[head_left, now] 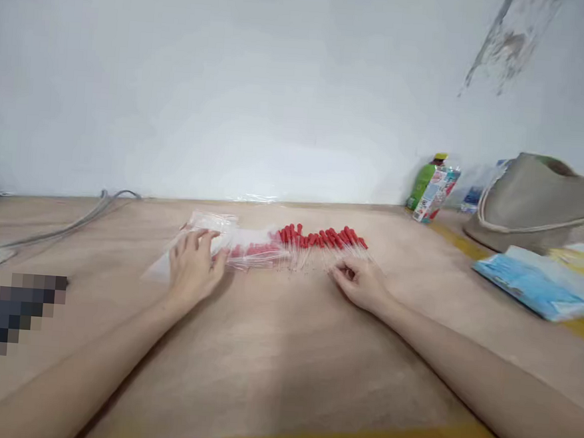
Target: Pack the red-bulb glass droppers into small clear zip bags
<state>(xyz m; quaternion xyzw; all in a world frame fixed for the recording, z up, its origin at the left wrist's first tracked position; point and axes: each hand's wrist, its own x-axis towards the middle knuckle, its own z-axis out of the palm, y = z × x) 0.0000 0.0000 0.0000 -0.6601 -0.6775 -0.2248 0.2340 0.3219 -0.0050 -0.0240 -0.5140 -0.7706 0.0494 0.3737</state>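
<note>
My left hand [193,265] rests with its fingers apart on clear plastic bags [214,221] at the middle left of the table. Red-headed pieces [260,249] show through the plastic beside its thumb. To the right of the bags, several thin clear sticks with red bulb-like heads [338,237] lie in a row, heads toward the wall. At the near right end of this row is my right hand [362,282], its fingers curled in and thumb against them. Whatever lies between those fingers is hidden.
A grey cable [79,221] runs along the left of the wooden table [273,351]. At the back right stand a green bottle [420,184] and a printed pack [436,194]. Farther right are a beige hat-like item [528,202] and a blue packet [537,283]. Part of the left is pixelated.
</note>
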